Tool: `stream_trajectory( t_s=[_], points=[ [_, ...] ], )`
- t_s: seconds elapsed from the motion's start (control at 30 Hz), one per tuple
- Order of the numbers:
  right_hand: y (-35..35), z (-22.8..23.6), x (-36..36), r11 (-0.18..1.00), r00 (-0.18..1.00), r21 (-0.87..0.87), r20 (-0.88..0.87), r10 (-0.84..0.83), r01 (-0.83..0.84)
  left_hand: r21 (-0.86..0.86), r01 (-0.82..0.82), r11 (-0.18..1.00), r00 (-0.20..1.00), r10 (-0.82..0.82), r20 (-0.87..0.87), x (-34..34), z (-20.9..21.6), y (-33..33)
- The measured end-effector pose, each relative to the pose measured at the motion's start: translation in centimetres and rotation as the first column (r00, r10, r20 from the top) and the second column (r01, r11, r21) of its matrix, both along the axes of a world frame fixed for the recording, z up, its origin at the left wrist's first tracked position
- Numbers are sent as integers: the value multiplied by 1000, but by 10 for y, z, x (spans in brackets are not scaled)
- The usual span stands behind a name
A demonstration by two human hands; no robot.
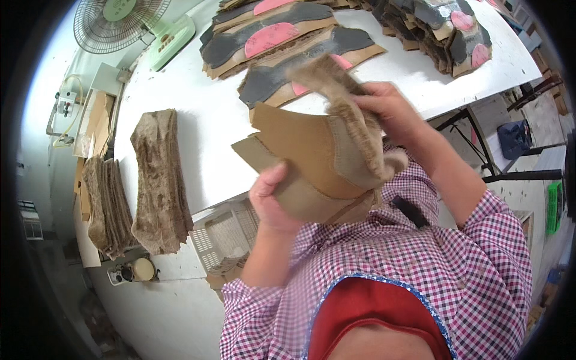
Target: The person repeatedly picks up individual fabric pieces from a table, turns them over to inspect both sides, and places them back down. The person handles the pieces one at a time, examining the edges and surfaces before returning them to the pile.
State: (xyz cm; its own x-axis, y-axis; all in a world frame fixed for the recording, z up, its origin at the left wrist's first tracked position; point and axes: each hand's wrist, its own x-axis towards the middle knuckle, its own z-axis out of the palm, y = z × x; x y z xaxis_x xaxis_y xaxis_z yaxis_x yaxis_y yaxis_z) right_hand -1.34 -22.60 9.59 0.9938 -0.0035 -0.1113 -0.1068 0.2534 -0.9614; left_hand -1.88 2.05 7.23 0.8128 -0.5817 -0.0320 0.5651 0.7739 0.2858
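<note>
Above the table's near edge I hold a tan, stitched suede piece with a brown furry lining (306, 141); it looks like a shoe upper. My left hand (275, 198) grips its lower left edge, with the thumb lying on top. My right hand (390, 111) is closed on the furry part at its upper right, and some of those fingers are hidden behind the pile. The furry end is a little blurred. Just beyond the piece lies a row of flat tan pieces with dark grey coating and pink patches (273, 39).
On the white table (207, 120), a stack of furry pieces (157, 180) lies to the left, beside another furry stack (109, 204). More coated pieces (447, 36) are heaped at the far right. A fan (120, 27) stands far left. Below the near edge is a pale plastic basket (225, 237).
</note>
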Motion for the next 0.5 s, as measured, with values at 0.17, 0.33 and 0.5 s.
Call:
stream_trajectory(
  t_s=[0.17, 0.33, 0.5],
  points=[
    [24, -30, 2, 993, 989, -112, -149, 19, -36, -155, 85, 984, 996, -88, -9, -7, 6, -14],
    [16, -15, -10, 871, 955, -403, 205, -214, 281, -158, 33, 987, 995, -48, -92, -1, 16, -6],
    [28, 16, -67, 590, 684, -580, 727, 63, 562, -175, -16, 984, 997, 2, -82, -2, 26, -7]
  ],
)
